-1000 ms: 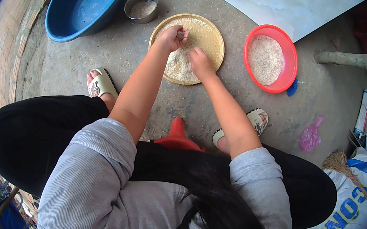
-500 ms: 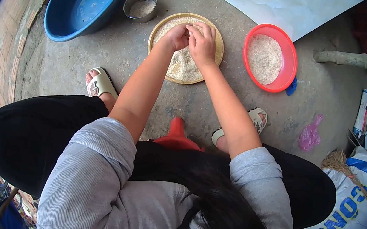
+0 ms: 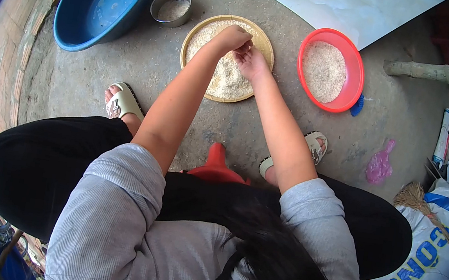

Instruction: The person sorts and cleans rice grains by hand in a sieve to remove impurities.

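Observation:
A round woven bamboo tray (image 3: 183, 55) lies on the floor in front of me, spread with pale rice-like grains (image 3: 226, 81). Above it my two hands meet. My left hand (image 3: 233, 38) is back up, its fingers bent down and closed; whatever they pinch is hidden. Just to its right, my right hand (image 3: 252, 63) is turned palm up, fingers loosely extended toward the left fingertips. I cannot make out anything in that palm.
A red basin (image 3: 354, 78) with similar grains (image 3: 324, 74) stands right. At the left are a metal bowl (image 3: 184, 18) and a large blue basin (image 3: 69, 23). A pink plastic bag (image 3: 380, 166), printed sack (image 3: 417, 267) and straw brush (image 3: 412, 197) lie right. A red stool (image 3: 215, 167) is beneath me.
The hands have swapped roles: the left has rolled from palm up to back up, and the right has turned over to palm up, slightly lower. The containers have stayed put.

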Demonstrator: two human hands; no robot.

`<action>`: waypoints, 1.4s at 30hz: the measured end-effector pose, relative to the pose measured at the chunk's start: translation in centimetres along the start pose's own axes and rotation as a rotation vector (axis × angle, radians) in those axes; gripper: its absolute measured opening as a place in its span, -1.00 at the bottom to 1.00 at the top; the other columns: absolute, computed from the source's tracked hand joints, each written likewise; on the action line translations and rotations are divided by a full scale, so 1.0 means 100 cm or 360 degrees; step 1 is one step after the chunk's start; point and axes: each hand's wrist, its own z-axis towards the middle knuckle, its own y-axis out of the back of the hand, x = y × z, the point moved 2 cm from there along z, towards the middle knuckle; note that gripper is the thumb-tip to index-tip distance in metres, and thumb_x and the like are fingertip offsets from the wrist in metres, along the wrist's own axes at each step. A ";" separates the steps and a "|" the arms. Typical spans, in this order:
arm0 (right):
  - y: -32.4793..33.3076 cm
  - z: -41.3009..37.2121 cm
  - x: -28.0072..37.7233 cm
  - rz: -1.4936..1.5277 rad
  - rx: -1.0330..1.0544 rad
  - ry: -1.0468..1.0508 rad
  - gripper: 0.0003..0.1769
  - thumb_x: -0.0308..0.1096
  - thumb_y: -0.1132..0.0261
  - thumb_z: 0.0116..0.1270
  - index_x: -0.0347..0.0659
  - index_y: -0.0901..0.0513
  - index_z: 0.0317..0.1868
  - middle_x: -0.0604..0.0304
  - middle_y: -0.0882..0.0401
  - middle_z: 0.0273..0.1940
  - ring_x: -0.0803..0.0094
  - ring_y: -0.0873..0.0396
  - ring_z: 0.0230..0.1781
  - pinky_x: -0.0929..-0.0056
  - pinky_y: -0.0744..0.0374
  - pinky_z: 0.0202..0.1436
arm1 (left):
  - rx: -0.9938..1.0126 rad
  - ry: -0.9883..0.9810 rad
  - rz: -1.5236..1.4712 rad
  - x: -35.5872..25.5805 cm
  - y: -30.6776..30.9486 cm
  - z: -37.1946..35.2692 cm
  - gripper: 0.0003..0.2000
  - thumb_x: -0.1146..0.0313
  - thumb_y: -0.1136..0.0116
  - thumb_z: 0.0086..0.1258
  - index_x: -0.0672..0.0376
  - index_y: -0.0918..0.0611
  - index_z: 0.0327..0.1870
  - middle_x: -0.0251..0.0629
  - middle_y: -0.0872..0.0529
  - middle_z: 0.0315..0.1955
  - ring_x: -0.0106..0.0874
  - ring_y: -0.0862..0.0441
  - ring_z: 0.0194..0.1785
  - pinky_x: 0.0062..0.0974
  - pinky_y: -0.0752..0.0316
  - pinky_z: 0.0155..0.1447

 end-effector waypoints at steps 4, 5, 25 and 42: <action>0.005 0.000 0.001 0.0049 -0.0049 -0.0015 -0.70 -0.29 0.19 0.52 -0.27 -0.44 -0.04 0.08 -0.52 -0.12 0.35 -0.54 -0.09 0.39 -0.56 0.09 | 0.0097 -0.0121 0.0555 -0.005 -0.016 0.004 -0.71 0.25 -0.04 0.29 0.31 -0.70 -0.33 -0.11 -0.73 -0.41 -0.28 -0.68 -0.34 -0.38 -0.55 -0.15; 0.007 0.000 0.001 0.0050 -0.0050 -0.0015 -0.70 -0.29 0.19 0.52 -0.27 -0.44 -0.04 0.08 -0.52 -0.12 0.35 -0.54 -0.09 0.39 -0.56 0.09 | 0.0132 -0.0169 0.0760 -0.005 -0.018 0.004 -0.70 0.23 -0.05 0.26 0.29 -0.72 -0.33 -0.07 -0.73 -0.41 -0.22 -0.68 -0.33 -0.33 -0.54 -0.13; 0.025 0.015 0.011 0.0053 0.0001 -0.0091 -0.70 -0.27 0.02 0.46 -0.39 -0.48 -0.19 0.05 -0.54 -0.28 0.38 -0.58 -0.30 0.52 -0.67 -0.21 | 0.0044 -0.0833 0.1300 0.045 0.030 -0.015 -0.73 0.42 -0.35 -0.08 0.15 -0.69 -0.26 -0.24 -0.72 -0.36 -0.32 -0.65 -0.27 -0.40 -0.52 -0.12; 0.016 0.005 0.012 -0.0080 0.0055 -0.0072 -0.58 -0.21 0.14 0.50 -0.46 -0.45 -0.07 -0.08 -0.52 -0.13 0.18 -0.59 -0.12 0.38 -0.66 0.01 | 0.0049 -0.0402 0.0756 0.016 0.037 -0.017 -0.77 0.39 -0.41 -0.05 0.18 -0.67 -0.33 -0.29 -0.70 -0.38 -0.46 -0.65 -0.28 -0.50 -0.53 -0.21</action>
